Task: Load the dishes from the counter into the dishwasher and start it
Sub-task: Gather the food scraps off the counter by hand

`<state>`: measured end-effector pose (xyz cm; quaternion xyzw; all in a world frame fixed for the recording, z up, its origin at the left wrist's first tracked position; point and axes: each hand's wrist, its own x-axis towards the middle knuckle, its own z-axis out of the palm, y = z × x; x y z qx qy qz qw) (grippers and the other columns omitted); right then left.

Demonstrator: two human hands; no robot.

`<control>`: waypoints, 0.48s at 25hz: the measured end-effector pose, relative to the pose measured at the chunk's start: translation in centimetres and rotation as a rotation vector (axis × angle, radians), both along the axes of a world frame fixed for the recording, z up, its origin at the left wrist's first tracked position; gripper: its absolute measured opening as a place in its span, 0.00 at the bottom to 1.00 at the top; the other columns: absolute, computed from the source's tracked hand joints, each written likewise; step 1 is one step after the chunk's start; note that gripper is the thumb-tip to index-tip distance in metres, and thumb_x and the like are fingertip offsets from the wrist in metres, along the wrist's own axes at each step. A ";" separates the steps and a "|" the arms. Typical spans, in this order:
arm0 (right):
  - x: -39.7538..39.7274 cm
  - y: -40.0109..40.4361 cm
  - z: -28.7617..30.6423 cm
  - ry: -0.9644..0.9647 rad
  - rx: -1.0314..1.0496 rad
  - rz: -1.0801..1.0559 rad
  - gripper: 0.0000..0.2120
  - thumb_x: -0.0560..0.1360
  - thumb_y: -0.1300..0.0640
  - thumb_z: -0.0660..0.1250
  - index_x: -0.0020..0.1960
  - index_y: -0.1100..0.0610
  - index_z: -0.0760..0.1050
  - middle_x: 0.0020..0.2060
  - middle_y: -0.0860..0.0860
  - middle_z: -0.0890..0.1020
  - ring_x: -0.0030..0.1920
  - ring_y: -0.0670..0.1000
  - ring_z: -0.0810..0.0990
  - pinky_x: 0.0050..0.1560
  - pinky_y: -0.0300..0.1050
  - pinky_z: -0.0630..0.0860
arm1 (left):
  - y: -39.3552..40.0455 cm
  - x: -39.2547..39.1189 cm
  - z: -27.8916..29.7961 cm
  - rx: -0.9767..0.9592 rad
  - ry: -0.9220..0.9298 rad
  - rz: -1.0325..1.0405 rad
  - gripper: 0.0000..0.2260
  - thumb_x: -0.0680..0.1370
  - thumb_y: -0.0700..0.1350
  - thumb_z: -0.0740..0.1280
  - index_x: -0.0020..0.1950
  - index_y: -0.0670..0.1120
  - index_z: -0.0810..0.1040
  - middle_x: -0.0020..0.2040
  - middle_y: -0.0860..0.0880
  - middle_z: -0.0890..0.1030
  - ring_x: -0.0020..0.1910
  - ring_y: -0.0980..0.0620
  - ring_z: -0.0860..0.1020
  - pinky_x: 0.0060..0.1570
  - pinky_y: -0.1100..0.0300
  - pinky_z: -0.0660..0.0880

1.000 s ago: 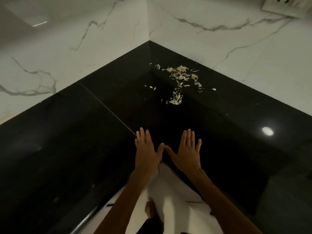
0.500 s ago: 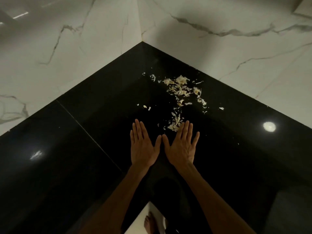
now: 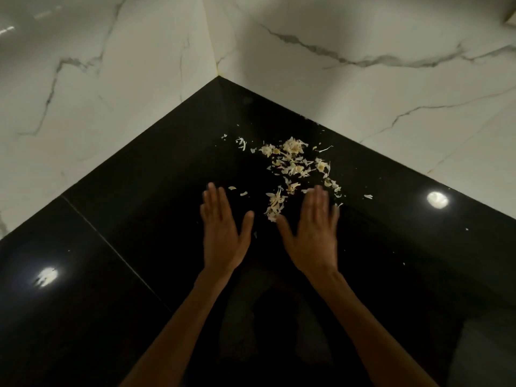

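A glossy black counter (image 3: 139,233) fills a corner between two white marble walls. Pale, dry scraps (image 3: 293,163) lie scattered on it near the corner. My left hand (image 3: 223,236) is flat with straight fingers, palm down, just left of the scraps. My right hand (image 3: 312,236) is flat too, palm down, its fingertips at the near right edge of the scraps and blurred by motion. Both hands hold nothing. No dishes and no dishwasher are in view.
White marble walls (image 3: 363,79) with grey veins meet at the corner behind the counter. Two ceiling lights are mirrored in the counter (image 3: 437,199). A seam crosses the counter on the left.
Both hands have moved forward over the counter towards the scraps and spread apart; the thumbs no longer touch. The view has shifted closer to the corner.
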<state>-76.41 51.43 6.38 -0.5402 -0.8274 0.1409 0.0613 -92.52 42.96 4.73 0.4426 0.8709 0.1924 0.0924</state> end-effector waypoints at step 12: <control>9.3 8.4 -1.7 -0.137 -0.069 -0.224 0.48 0.73 0.25 0.33 0.79 0.61 0.37 0.78 0.56 0.39 0.78 0.53 0.36 0.77 0.53 0.37 | 3.5 -5.3 -0.5 -0.275 0.073 -0.090 0.42 0.77 0.71 0.39 0.79 0.42 0.38 0.79 0.44 0.36 0.77 0.49 0.35 0.76 0.53 0.38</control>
